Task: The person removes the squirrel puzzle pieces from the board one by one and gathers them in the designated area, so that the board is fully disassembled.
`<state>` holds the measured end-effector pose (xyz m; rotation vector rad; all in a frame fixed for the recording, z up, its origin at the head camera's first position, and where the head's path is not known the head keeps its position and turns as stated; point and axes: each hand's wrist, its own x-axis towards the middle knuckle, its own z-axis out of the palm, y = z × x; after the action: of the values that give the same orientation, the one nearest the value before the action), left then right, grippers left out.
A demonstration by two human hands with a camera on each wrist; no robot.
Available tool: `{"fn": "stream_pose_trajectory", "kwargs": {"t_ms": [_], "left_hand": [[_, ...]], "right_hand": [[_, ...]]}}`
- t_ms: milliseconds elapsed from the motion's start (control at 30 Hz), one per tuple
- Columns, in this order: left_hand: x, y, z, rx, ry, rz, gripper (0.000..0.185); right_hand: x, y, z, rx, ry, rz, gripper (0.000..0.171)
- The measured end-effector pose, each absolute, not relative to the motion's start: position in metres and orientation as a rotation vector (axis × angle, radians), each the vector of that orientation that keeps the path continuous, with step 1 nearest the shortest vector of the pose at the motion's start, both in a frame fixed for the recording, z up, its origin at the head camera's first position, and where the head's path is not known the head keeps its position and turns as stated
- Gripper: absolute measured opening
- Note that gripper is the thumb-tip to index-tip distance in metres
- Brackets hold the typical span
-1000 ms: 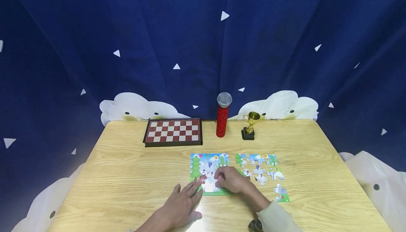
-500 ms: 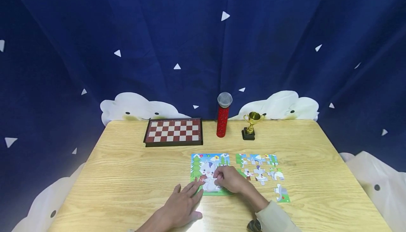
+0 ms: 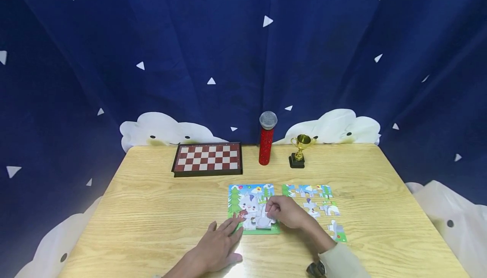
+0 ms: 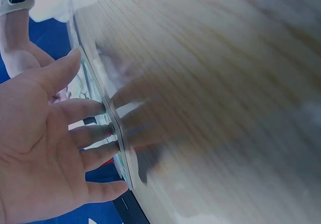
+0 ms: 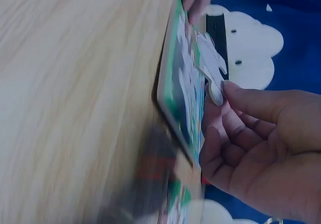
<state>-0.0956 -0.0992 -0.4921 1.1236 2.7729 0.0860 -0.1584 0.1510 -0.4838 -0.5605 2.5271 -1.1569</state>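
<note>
Blue star-printed cloth is hanging behind a pale wood-grain table [image 3: 160,210]. From the head view, a flat cardboard puzzle [image 3: 251,207] is lying near the front edge, loose pieces [image 3: 313,200] at its 3 o'clock, with a chessboard [image 3: 207,159], a red microphone [image 3: 267,138] and a gold trophy [image 3: 299,150] along the far edge. The right hand [image 3: 287,212] is curling at the puzzle's 4 o'clock corner; the left hand [image 3: 220,242] is lying flat at its 7 o'clock.

Left wrist view: the left hand's fingers [image 4: 95,133] are spreading straight, their tips touching the puzzle's thin edge.

Right wrist view: the right hand's fingertips [image 5: 235,91] are pinching a white knobbed piece [image 5: 210,66], tilted up from the glossy board, its knob pointing toward the fingers.
</note>
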Motion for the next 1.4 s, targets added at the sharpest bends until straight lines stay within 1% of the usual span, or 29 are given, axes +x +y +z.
{"fn": "stream_pose_trajectory", "kwargs": {"t_ms": [433, 867, 1100, 1400], "left_hand": [[-0.096, -0.102, -0.495, 1.120, 2.770, 0.095, 0.068], [-0.095, -0.101, -0.494, 1.138, 2.772, 0.102, 0.068], [-0.096, -0.102, -0.497, 1.155, 2.764, 0.161, 0.068], [-0.095, -0.101, -0.492, 1.129, 2.749, 0.148, 0.068]], "right_hand": [[-0.158, 0.208, -0.471, -0.555, 2.406, -1.235, 0.003], [-0.151, 0.255, -0.476, -0.498, 2.408, -1.196, 0.003], [-0.146, 0.269, -0.478, -0.379, 2.442, -1.139, 0.006], [-0.142, 0.272, -0.481, -0.270, 2.499, -1.070, 0.006]]}}
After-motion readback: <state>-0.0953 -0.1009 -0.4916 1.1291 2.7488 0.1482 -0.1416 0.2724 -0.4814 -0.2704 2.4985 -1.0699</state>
